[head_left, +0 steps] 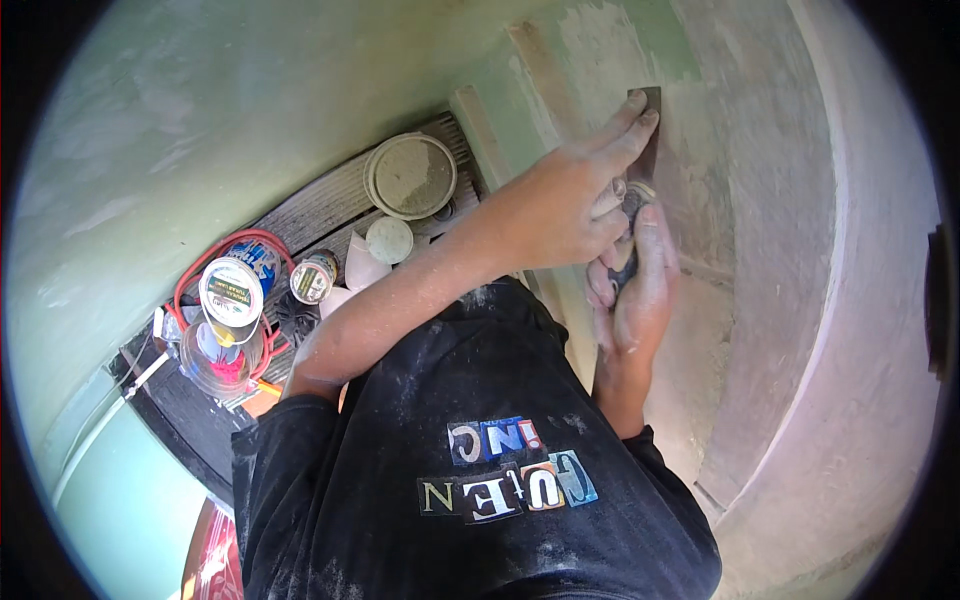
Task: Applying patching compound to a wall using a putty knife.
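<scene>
A putty knife with a dark, flat blade (pixel 650 150) is held against the wall (pixel 690 130), which has grey-white smears of filler over green paint. My left hand (pixel 575 190) reaches across from the left, two fingers stretched along the blade and the others curled in near the handle. Below it, my right hand (pixel 645 290) wraps the dark handle (pixel 627 262) from the right side. Both hands are dusted white. My fingers partly hide the handle.
To the left, a slatted wooden surface (pixel 310 210) carries a round dusty tub (pixel 412 178), a small pale lid (pixel 390 240), a white-lidded bucket (pixel 232 295), a small can (pixel 313 278), a red hose (pixel 183 285) and a clear container (pixel 215 365). A green wall (pixel 250 90) rises behind them.
</scene>
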Demonstrator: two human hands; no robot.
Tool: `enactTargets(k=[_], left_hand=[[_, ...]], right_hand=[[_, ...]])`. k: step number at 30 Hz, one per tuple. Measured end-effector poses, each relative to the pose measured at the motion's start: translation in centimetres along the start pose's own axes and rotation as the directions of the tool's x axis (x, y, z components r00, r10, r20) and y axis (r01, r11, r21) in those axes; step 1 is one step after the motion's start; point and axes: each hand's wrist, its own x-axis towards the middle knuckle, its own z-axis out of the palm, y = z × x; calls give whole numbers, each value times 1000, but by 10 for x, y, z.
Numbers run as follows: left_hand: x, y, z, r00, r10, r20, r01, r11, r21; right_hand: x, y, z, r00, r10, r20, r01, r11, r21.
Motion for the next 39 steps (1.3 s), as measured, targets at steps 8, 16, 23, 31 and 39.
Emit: enactTargets(k=[8, 16, 23, 31, 39], left_hand=[[5, 6, -12, 998, -63, -1, 63, 997, -55], [21, 5, -24, 996, -78, -32, 77, 997, -13], [9, -5, -9, 999, 33, -15, -33, 999, 33], [-6, -5, -8, 998, 42, 47, -45, 997, 66], [3, -5, -16, 997, -8, 82, 7, 1000, 6]], right_hand=[[-4, -1, 1, 996, 39, 80, -43, 998, 45], [20, -7, 13, 993, 27, 117, -39, 993, 108], [3, -6, 6, 990, 59, 127, -74, 990, 116], [-7, 3, -1, 991, 43, 130, -55, 994, 93], [1, 22, -4, 998, -34, 60, 31, 998, 50]])
